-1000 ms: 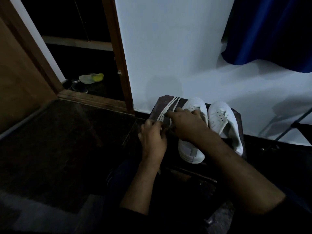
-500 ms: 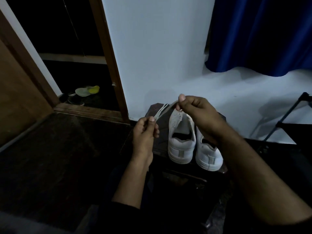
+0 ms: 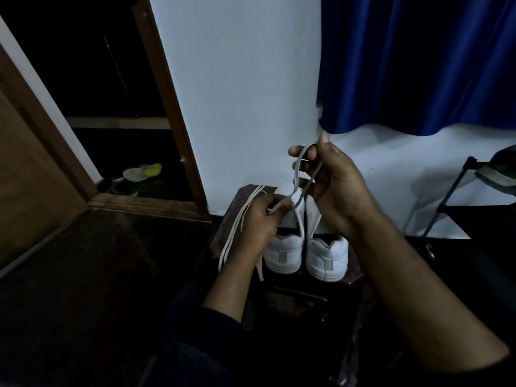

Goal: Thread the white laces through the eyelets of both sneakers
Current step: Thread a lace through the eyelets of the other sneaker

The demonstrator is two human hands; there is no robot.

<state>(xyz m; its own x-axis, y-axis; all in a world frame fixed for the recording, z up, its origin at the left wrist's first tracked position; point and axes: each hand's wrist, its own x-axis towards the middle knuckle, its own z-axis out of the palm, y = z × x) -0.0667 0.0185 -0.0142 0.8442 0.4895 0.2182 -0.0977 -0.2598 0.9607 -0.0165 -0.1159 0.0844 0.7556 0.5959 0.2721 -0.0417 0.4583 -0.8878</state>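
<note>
Above the two white sneakers (image 3: 304,247), the left hand (image 3: 258,222) and raised right hand (image 3: 335,185) both pinch a looped white lace (image 3: 296,174) between them.

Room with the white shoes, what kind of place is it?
Probably a room in someone's home, near a doorway. A wooden door frame opens onto a dark space, a blue curtain hangs on the wall, and two sneakers sit on a small dark stool.

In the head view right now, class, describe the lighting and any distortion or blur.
Head view: dim; the floor is nearly black, while the white sneakers and wall catch the light; the wide-angle lens bows the door frame; the laces look slightly soft.
</note>
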